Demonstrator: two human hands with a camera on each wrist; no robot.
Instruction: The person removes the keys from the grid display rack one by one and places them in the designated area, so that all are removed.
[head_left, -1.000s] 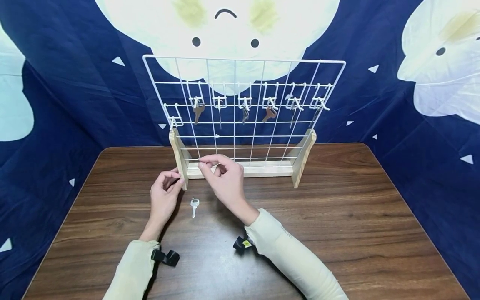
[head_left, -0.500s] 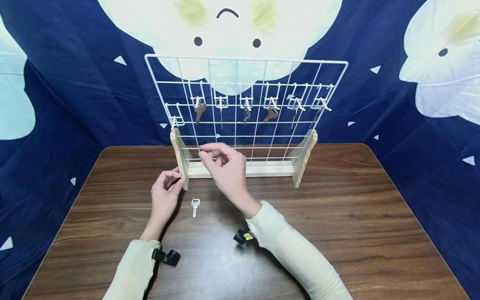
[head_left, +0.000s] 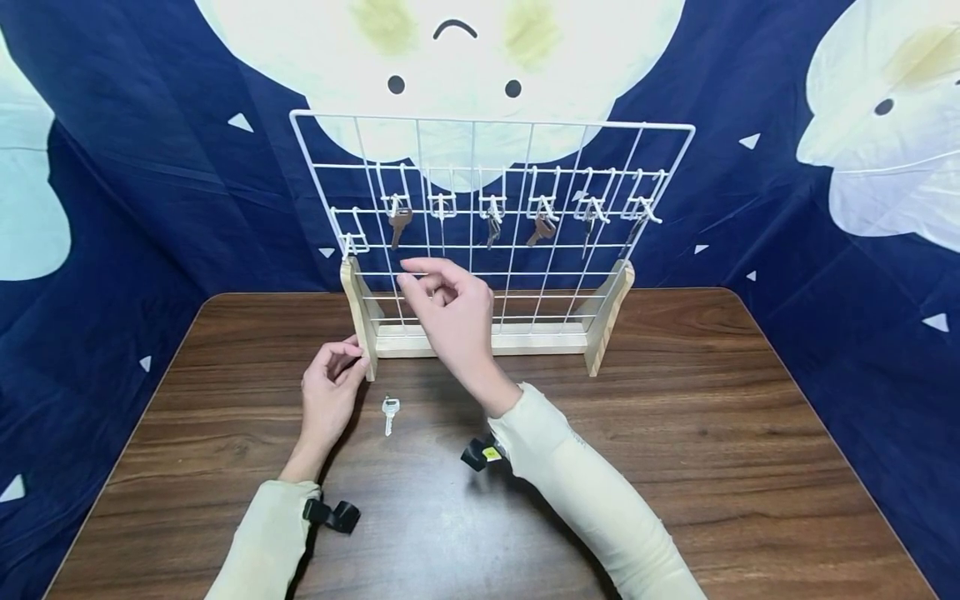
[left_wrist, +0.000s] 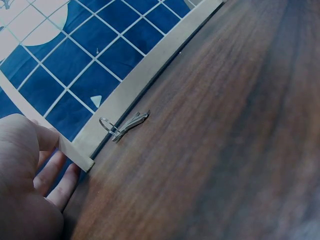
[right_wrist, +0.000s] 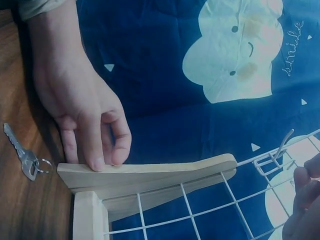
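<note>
My left hand (head_left: 327,396) grips the left wooden leg (head_left: 358,312) of a white wire grid rack (head_left: 480,271) near its foot. In the right wrist view, a fingertip of the left hand (right_wrist: 82,100) lies on the leg's edge. My right hand (head_left: 453,317) is raised in front of the grid, thumb and index finger bent toward each other with a gap; I see nothing between them. Only its fingertips (right_wrist: 302,187) show in the right wrist view. A silver key (head_left: 389,408) with a ring lies flat on the table, between the hands and apart from both.
Several keys, among them a brown key (head_left: 400,225) and a copper-coloured key (head_left: 543,227), hang from white hooks along the grid. The leftmost hook (head_left: 349,240) sits lower and bears no key. The rack stands toward the back of a brown wooden table (head_left: 720,417), before blue cloth (head_left: 750,192).
My right hand has risen along the front of the grid, its thumb and index finger slightly further apart. The left hand, the rack and the key on the table have stayed put.
</note>
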